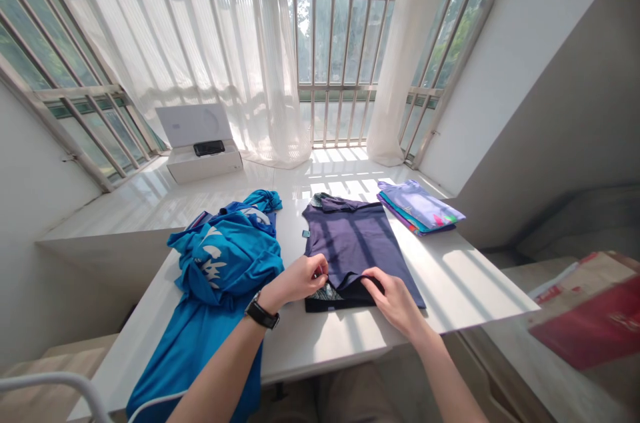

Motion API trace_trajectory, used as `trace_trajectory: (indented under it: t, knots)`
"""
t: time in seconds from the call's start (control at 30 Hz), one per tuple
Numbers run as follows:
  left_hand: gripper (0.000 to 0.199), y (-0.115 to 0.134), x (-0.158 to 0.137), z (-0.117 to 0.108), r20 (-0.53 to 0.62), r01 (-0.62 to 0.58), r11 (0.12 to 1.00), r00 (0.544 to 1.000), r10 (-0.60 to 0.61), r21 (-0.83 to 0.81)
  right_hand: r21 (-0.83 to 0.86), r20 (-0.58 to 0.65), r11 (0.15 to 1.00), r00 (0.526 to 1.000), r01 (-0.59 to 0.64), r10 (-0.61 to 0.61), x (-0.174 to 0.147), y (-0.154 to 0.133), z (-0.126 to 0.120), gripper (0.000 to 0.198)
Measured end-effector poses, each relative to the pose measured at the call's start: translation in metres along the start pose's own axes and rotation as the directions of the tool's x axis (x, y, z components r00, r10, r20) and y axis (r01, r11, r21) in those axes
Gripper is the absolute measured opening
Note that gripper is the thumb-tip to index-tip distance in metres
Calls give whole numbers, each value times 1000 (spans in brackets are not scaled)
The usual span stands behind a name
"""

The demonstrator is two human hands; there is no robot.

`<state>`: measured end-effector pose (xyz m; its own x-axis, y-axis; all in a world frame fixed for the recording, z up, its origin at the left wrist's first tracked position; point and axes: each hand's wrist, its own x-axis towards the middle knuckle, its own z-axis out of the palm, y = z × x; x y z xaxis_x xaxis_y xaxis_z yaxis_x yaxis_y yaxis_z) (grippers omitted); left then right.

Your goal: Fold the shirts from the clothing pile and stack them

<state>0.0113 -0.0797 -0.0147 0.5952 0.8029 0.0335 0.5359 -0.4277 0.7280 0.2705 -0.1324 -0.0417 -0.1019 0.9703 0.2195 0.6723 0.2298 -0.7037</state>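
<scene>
A dark navy shirt (350, 236) lies folded on the white table in front of me. My left hand (306, 275) pinches the shirt's near left edge, and a dark watch sits on that wrist. With fingers and thumb, my right hand (389, 293) grips the near edge further right, where the cloth is lifted in a small fold. Under that raised edge a patterned grey-green patch and a black layer show. To the left, beside my left forearm, is a crumpled heap of bright blue shirts (235, 263) with white print, hanging over the table's front edge.
A stack of folded shirts (417, 204), lavender on top, lies at the table's back right. On the window sill stands an open white box (203, 160) with a black device (209, 148). A red and beige bag (590, 310) is at the right.
</scene>
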Motion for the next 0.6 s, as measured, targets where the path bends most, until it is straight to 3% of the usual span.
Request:
trace_trajectory:
  t: [0.23, 0.4, 0.53, 0.6]
  knots:
    - [11, 4, -2, 0, -40, -37, 998, 998, 39, 45, -109, -124, 993, 991, -55, 42, 6, 9, 17, 27]
    - [46, 7, -2, 5, -13, -145, 989, 989, 146, 23, -113, -122, 992, 991, -59, 45, 5, 9, 16, 25]
    - [17, 1, 3, 16, -65, -91, 991, 993, 97, 101, -111, -128, 993, 992, -35, 20, 4, 10, 16, 28]
    - [15, -1, 6, 21, -103, -51, 989, 992, 66, 139, -109, -131, 994, 991, -28, 13, 4, 10, 17, 28]
